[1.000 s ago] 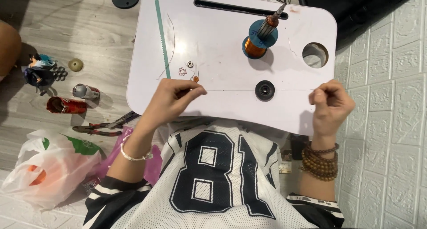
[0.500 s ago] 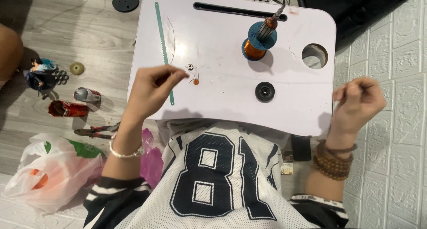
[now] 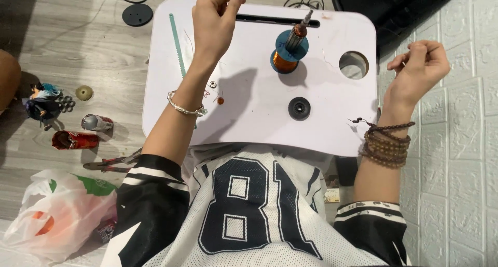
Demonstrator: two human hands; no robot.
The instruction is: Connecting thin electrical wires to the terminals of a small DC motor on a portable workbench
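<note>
**Hands raised apart over a white lap desk with a copper-wound rotor**

A person in a numbered jersey sits on the floor with a white lap desk (image 3: 332, 127) across the knees. On it stands a motor rotor (image 3: 290, 52), wound with copper wire and ringed by a blue collar. Its long axis runs nearly upright, the shaft tip leaning slightly toward the far right, near the long slot at the desk's far edge.

The left hand (image 3: 215, 18) is lifted above the far left part of the desk, fingers pinched narrowly together; whether anything thin sits between them cannot be told. The right hand (image 3: 420, 65) hovers off the desk's right edge, over the white brick-pattern wall (image 3: 467, 142), fingers curled close, also pinched, contents too small to see.

Half a second ago the left hand was low, by the small parts near the desk's left middle; it has since risen and moved toward the far edge. The right hand has drifted slightly outward.

A small washer (image 3: 212, 84) and an orange bead (image 3: 220, 100) lie beside the left forearm, which crosses over a green saw blade (image 3: 178, 44). A black round disc (image 3: 299, 108) sits in front of the rotor, a round hole (image 3: 354, 65) to its right. On the floor to the left lie pliers (image 3: 111, 165), a red can (image 3: 74, 140) and a plastic bag (image 3: 57, 215).
</note>
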